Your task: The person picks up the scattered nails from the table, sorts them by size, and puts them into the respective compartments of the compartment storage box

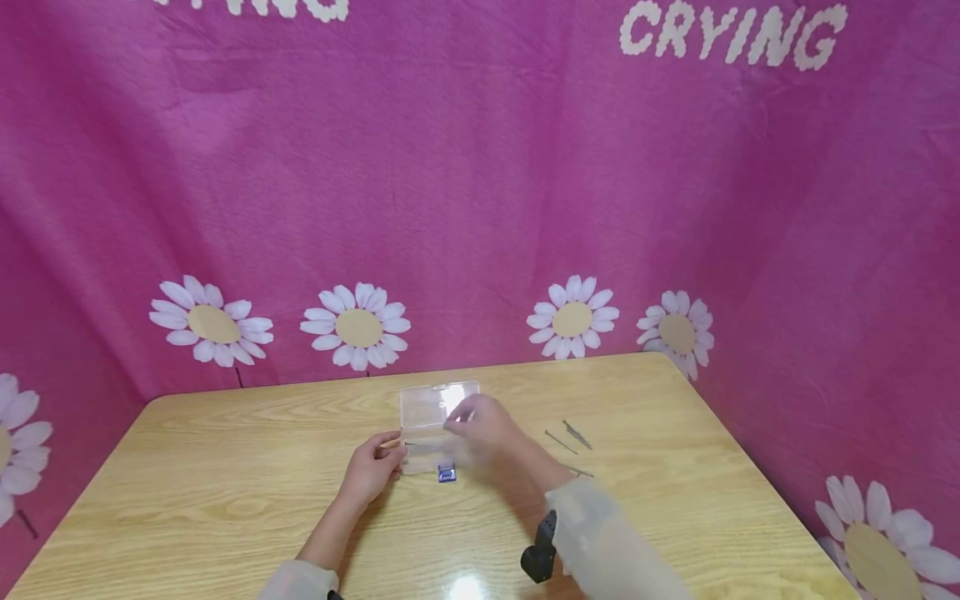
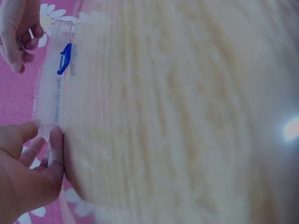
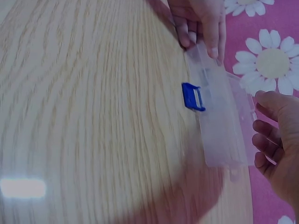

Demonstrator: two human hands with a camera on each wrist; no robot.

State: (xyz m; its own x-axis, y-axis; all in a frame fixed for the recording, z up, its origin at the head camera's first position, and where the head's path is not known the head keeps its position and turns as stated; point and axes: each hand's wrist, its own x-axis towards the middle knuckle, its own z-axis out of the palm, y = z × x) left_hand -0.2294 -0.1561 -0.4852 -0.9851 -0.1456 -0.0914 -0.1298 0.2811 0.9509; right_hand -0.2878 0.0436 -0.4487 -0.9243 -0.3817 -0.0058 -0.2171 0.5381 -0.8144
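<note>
A clear plastic box [image 1: 420, 461] with a blue latch [image 1: 447, 472] on its front side stands on the table, its transparent lid [image 1: 423, 407] raised at the back. My left hand [image 1: 372, 468] holds the box's left end between thumb and fingers, also plain in the left wrist view, where the hand [image 2: 32, 172] is at the box end. Over the right part of the box hovers my right hand [image 1: 487, 429], slightly blurred. Its fingers are loosely curled beside the lid in the right wrist view, where the hand [image 3: 280, 140] shows nothing between them. A thin dark piece lies inside the box near the left fingertips.
Several thin metal rods [image 1: 577, 435] lie on the wooden table [image 1: 637, 517] right of the box, one partly behind the right forearm. A pink curtain [image 1: 465, 208] with white flowers hangs behind the table's back edge and along both sides.
</note>
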